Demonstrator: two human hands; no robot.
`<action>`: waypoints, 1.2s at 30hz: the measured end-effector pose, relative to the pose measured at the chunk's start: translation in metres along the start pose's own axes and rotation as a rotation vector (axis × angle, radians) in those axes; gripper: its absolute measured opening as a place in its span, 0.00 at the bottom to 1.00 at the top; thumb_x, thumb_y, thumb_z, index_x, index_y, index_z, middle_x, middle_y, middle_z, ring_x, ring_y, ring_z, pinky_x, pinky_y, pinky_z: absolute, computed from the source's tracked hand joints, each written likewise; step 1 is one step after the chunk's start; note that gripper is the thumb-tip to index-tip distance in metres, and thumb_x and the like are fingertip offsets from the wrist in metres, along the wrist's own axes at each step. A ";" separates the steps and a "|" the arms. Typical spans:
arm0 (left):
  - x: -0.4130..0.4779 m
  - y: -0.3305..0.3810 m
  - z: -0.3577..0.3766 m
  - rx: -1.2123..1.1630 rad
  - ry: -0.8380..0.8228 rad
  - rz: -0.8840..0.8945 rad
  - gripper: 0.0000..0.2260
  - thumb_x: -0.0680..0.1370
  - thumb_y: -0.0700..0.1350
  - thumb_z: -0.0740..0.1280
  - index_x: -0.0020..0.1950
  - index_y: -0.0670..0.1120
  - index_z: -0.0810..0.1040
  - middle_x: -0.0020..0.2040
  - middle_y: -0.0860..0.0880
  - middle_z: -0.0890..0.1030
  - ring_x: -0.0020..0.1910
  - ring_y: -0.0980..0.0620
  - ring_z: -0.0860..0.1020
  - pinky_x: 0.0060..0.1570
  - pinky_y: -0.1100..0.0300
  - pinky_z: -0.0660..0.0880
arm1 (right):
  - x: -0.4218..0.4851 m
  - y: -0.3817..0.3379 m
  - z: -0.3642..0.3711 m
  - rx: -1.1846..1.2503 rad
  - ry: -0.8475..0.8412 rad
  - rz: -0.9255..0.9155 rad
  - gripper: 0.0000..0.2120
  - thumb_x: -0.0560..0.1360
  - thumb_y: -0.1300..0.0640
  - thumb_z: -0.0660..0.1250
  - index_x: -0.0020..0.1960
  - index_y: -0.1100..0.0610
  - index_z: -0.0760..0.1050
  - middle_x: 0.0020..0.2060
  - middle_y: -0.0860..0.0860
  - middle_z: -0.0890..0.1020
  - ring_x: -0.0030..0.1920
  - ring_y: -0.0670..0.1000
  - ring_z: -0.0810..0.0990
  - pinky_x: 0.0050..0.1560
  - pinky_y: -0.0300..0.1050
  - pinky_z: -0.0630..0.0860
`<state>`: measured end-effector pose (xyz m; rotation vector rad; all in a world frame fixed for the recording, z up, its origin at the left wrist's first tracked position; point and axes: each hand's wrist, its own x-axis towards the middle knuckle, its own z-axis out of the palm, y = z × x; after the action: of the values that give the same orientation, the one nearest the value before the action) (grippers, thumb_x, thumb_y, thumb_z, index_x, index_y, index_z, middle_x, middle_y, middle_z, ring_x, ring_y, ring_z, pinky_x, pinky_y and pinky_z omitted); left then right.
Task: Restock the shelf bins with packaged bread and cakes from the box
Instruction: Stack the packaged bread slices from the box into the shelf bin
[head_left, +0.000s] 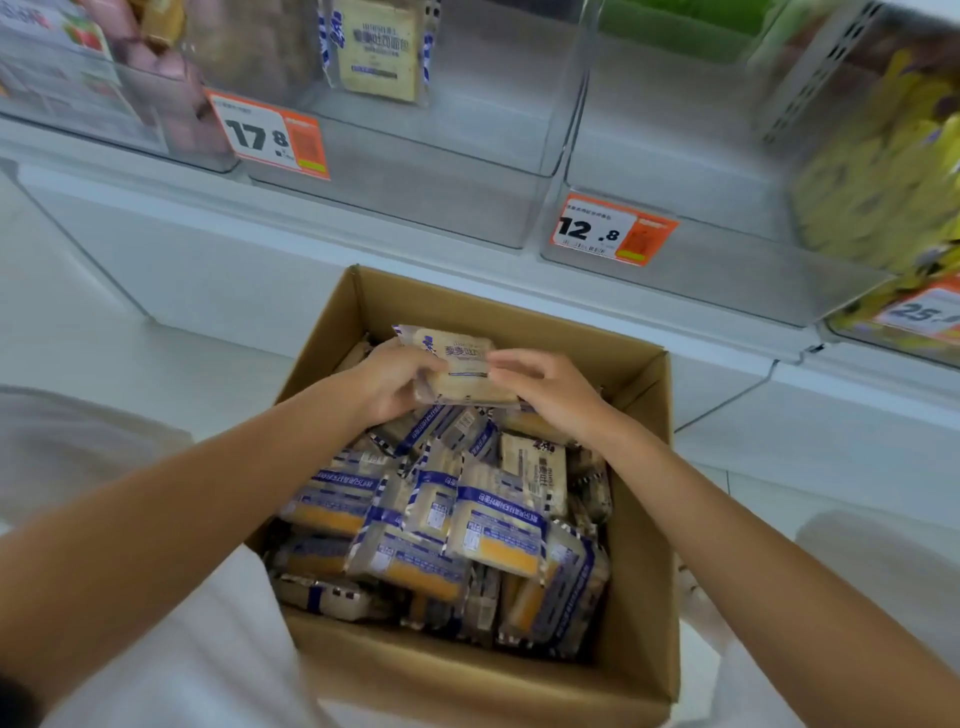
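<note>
You are standing over the white shelf (311, 223), with its clear bins running across the top of the view. The middle bin (441, 197) is holding only a lone packet (379, 52) of the same blue-and-cream bread, so it is probably the bin you are filling. The bin to its right (701, 275) is showing nothing inside. Below, the cardboard box (467, 675) is sitting open against the shelf base, and a loose heap of packets (457, 530) is filling much of it.

Your left hand (395, 384) is gripping one bread packet (460, 364) by its left edge, fingers curled round it. Your right hand (545, 389) is pinching the opposite edge with bent fingers. The packet is lying label-up at the far end of the box, just over the heap. Whether it is touching the packets below cannot be told.

While lifting, be holding it by the sealed edges rather than squeezing the soft middle, since the slices are likely crushing easily. Be raising it clear of the box's far wall before swinging up, and be turning it upright, label outward, like the one in the bin. The orange price tag (270, 135) reading 17.8 is hanging at that bin's front left corner, so avoid knocking it.
</note>
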<state>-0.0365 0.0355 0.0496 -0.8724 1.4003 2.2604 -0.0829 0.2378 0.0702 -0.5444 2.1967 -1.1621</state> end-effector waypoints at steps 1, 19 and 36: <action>-0.004 0.002 -0.003 -0.022 -0.051 -0.004 0.18 0.78 0.30 0.63 0.68 0.39 0.73 0.62 0.38 0.80 0.55 0.42 0.83 0.47 0.50 0.82 | -0.001 0.005 -0.002 0.013 0.069 0.026 0.19 0.78 0.45 0.66 0.67 0.47 0.74 0.63 0.43 0.78 0.63 0.43 0.75 0.60 0.40 0.74; 0.008 -0.013 -0.045 0.090 0.172 0.007 0.12 0.81 0.42 0.65 0.63 0.42 0.78 0.56 0.41 0.84 0.54 0.44 0.83 0.50 0.46 0.80 | 0.040 0.136 0.004 -0.645 -0.010 0.201 0.18 0.78 0.56 0.66 0.68 0.51 0.75 0.64 0.51 0.79 0.63 0.53 0.76 0.62 0.50 0.74; -0.037 0.011 0.010 0.382 -0.035 0.303 0.10 0.78 0.44 0.70 0.57 0.41 0.79 0.37 0.49 0.86 0.38 0.55 0.85 0.35 0.64 0.78 | 0.025 -0.036 -0.027 -0.134 0.059 -0.128 0.11 0.78 0.59 0.67 0.54 0.44 0.81 0.54 0.41 0.81 0.58 0.42 0.78 0.63 0.47 0.73</action>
<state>-0.0178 0.0404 0.0845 -0.5218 1.9717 2.0824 -0.1164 0.2197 0.1048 -0.7247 2.3316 -1.1142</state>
